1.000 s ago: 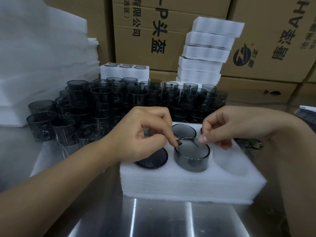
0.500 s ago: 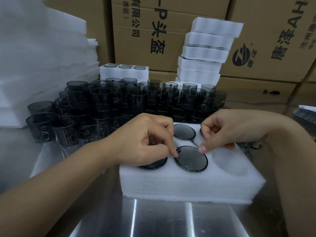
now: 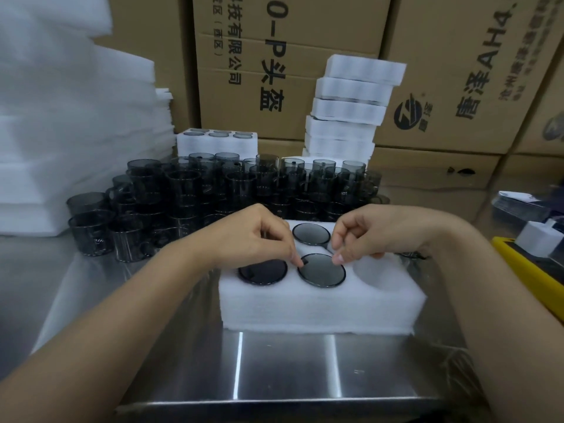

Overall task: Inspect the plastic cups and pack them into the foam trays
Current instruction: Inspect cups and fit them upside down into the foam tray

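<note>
A white foam tray [image 3: 320,309] lies on the steel table in front of me. A smoky grey plastic cup [image 3: 322,271] sits flush in its front middle hole, flat base up. My left hand [image 3: 253,236] pinches its left edge with curled fingers. My right hand [image 3: 372,230] touches its right edge with thumb and fingertip. Two more cups fill the front left hole [image 3: 262,271] and a back hole [image 3: 311,234]. The front right hole [image 3: 377,274] holds nothing. My hands hide the other back holes.
Several loose smoky cups [image 3: 213,190] crowd the table behind the tray. Foam sheets [image 3: 61,132] pile up at the left. A filled tray [image 3: 216,141] and a stack of trays [image 3: 351,108] stand at the back before cardboard boxes. A yellow case [image 3: 531,270] lies at the right.
The cup stood half out of the front middle hole a second ago; both hands pushed it down until it sat flush. The hands stay on its edges.
</note>
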`<state>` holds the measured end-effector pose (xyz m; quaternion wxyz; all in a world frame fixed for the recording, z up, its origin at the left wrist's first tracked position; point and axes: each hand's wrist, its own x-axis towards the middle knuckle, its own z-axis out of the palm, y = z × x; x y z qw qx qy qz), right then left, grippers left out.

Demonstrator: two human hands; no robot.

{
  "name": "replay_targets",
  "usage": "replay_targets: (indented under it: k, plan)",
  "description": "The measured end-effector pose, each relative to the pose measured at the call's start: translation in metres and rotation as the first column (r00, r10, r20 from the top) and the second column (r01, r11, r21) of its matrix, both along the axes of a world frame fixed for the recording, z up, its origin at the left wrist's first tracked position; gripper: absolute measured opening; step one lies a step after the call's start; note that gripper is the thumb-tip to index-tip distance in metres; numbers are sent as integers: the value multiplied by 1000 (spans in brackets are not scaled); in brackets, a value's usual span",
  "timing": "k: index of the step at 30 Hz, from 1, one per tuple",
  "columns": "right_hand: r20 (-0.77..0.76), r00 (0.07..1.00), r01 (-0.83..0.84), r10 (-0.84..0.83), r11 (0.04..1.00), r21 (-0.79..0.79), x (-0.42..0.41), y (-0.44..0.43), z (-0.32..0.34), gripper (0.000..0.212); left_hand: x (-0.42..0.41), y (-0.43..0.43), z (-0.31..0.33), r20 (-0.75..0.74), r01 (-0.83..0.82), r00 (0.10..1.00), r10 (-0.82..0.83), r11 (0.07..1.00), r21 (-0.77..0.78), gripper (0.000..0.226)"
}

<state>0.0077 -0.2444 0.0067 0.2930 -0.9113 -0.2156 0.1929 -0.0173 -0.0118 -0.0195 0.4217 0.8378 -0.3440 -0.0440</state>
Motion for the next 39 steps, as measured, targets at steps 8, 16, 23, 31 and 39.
replay_targets:
  k: [8,16,23,31,39]
  plan:
    - [-48,999,-6,1,994,-110,6,6,8,20,14,-12,8,-118,-26,993,32,998,56,32]
    - [-134,990,-64,40,982,-177,21,7,12,27,45,-17,25,-332,50,942,52,955,292,29]
    - [-196,975,-111,103,993,-31,27,-6,5,29,77,-12,10,370,-714,513,775,624,-318,30]
    - [-178,969,-133,170,971,201,28,-22,-6,25,91,16,-18,518,-871,336,787,469,-147,30]
    - [-152,974,-94,169,907,410,23,-27,-11,9,86,9,-17,503,-833,383,775,525,-176,22]
